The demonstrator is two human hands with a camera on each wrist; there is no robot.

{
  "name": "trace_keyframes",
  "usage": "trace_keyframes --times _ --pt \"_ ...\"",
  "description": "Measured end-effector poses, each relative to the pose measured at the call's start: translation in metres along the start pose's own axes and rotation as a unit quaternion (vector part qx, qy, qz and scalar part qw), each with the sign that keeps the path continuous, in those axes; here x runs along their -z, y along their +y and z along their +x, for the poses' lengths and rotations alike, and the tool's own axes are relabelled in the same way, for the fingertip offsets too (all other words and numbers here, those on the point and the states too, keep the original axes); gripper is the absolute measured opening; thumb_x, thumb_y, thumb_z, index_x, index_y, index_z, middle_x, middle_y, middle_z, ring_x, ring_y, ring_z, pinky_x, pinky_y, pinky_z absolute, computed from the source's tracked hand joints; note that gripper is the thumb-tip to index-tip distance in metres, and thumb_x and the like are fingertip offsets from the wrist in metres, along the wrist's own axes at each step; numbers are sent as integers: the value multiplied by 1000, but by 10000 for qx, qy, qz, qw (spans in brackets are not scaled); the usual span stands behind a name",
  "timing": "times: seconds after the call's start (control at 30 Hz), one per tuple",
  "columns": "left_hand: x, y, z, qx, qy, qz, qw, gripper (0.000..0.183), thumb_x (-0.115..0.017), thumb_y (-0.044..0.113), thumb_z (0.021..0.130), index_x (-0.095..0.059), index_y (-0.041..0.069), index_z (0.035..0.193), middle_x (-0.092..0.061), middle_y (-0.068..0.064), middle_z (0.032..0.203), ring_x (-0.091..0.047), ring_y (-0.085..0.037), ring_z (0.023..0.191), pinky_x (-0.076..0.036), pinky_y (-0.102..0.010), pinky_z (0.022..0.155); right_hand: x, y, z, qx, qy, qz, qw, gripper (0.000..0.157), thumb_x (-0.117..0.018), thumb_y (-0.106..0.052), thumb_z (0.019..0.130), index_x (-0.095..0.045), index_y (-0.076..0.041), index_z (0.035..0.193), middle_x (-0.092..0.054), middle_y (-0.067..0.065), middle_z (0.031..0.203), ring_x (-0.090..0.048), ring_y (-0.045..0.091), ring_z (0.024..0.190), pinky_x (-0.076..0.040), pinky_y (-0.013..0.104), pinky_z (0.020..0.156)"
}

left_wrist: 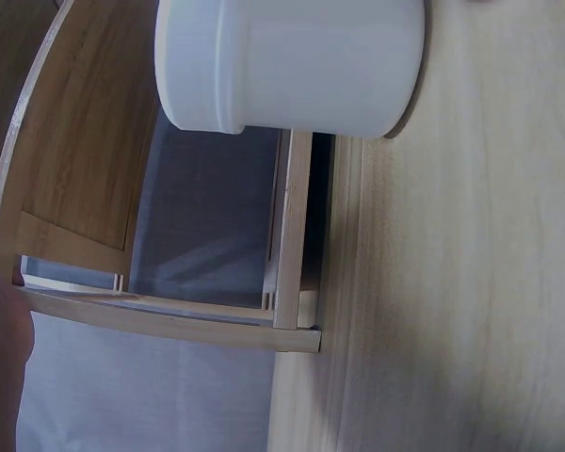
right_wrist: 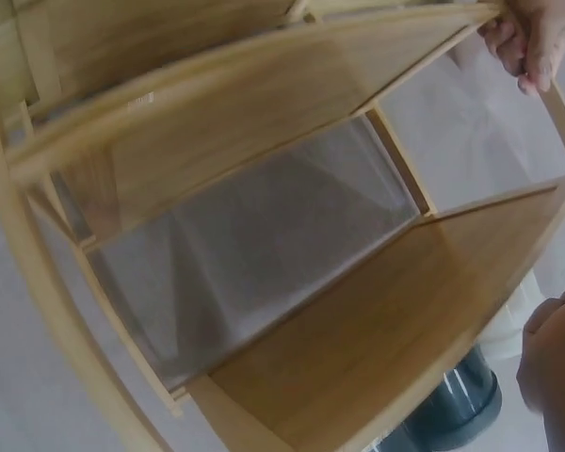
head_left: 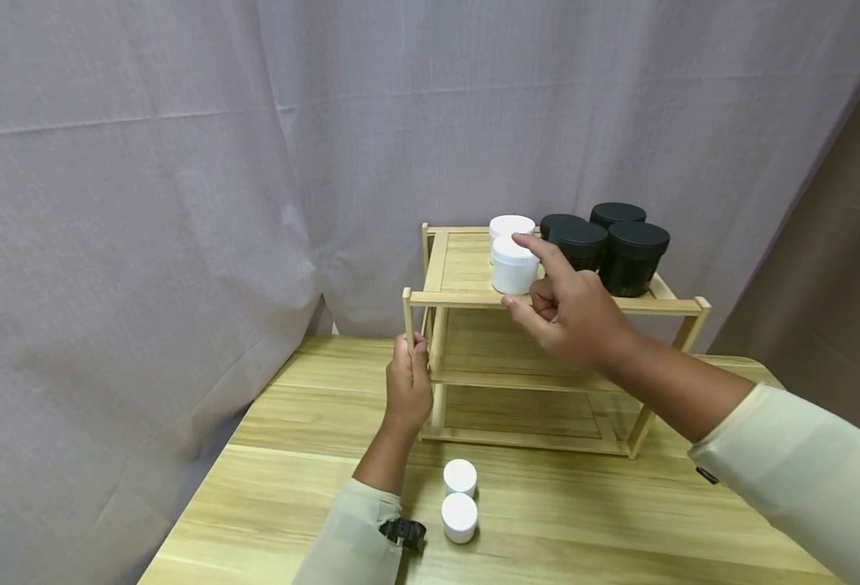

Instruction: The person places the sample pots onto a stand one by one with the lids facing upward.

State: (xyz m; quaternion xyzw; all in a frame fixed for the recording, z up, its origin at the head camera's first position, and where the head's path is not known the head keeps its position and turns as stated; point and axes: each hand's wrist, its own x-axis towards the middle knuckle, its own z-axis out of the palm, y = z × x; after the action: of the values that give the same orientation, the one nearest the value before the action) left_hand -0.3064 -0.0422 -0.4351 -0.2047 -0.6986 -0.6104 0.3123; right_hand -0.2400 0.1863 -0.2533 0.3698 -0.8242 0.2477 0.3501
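At the rack's front edge (head_left: 452,299), the right hand (head_left: 579,313), fingers (head_left: 551,257) parted, partly hides an upright white jar (head_left: 513,273). The left hand (head_left: 408,386) grips a post (head_left: 409,318).

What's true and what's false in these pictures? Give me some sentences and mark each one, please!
1. The left hand grips a post of the wooden rack. True.
2. Every jar on top of the rack is white. False: four black jars and two white jars are there.
3. The right hand is near the front white jar. True.
4. Two white tubs are on the table. True.
5. Those tubs are lying on their sides. False: both stand upright.
6. The rack has just one shelf. False: it has three.
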Motion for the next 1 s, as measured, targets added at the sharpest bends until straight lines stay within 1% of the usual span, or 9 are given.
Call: trace_keyframes --times 0.1,0.17,0.3,0.4,0.5,0.63,0.73,0.87,1.0 --pt "1 0 0 -8 2 18 10000 23 -44 11 118 -55 -8 116 -50 -18 75 -41 -7 64 -37 -22 57 -7 -2 -7 120 -110 202 9997 69 -76 -4 98 -44 -1 159 -37 -12 59 -29 -2 53 -31 21 50" --pt "1 1 0 -10 11 29 10000 23 -44 11 118 -55 -9 117 -50 -18 75 -41 -7 64 -37 -21 57 -11 -3 -11 64 -278 370 9989 70 -75 -3 99 -43 -4 160 -36 -13 60 -27 -4 53 -30 21 49" --pt "1 2 -1 7 9 40 10000 24 -43 10 118 -54 -12 117 -50 -18 76 -40 -8 64 -37 -22 58 -25 -7 -21 -86 -449 675 9967 71 -76 -2 98 -43 -3 161 -35 -13 61 -27 -4 54 -30 21 49" --pt "1 2 -1 63 11 -6 10000 24 -43 11 118 -54 -11 117 -50 -16 76 -41 -8 64 -38 -22 58 -37 -10 -31 -203 -417 900 9949 71 -76 -1 98 -42 1 160 -35 -14 60 -27 -6 53 -31 21 49" --pt "1 2 -1 118 -37 -38 9999 24 -43 12 118 -55 -9 117 -51 -17 77 -43 -8 65 -39 -21 58 -47 -13 -44 -392 -384 1181 9915 72 -75 -1 98 -40 0 161 -36 -14 58 -27 -8 52 -32 20 46" --pt "1 1 0 98 -48 16 9999 24 -43 12 118 -55 -9 118 -52 -18 77 -43 -8 65 -39 -22 58 -60 -19 -62 -715 -369 1715 9819 74 -74 1 99 -39 -4 164 -37 -14 57 -27 -9 50 -31 17 44" --pt "2 0 0 82 -1 58 9999 25 -43 13 118 -55 -10 118 -52 -19 77 -43 -9 64 -39 -22 58 -69 -23 -75 -1078 -416 2125 9703 73 -73 0 101 -39 -8 165 -37 -14 58 -28 -9 51 -28 15 44" --pt "2 0 0 119 -46 42 9999 26 -42 14 119 -54 -10 119 -50 -18 76 -42 -8 64 -37 -21 57 -84 -26 -93 -1449 -505 2586 9537 70 -72 0 103 -40 -7 164 -35 -14 60 -28 -7 51 -28 15 45" --pt "1 0 -1 105 -82 19 9999 25 -42 13 119 -54 -9 118 -50 -15 76 -41 -7 63 -37 -22 56 -98 -26 -109 -1669 -686 2850 9414 66 -72 -2 104 -42 -4 163 -34 -13 59 -28 -7 51 -30 16 45"
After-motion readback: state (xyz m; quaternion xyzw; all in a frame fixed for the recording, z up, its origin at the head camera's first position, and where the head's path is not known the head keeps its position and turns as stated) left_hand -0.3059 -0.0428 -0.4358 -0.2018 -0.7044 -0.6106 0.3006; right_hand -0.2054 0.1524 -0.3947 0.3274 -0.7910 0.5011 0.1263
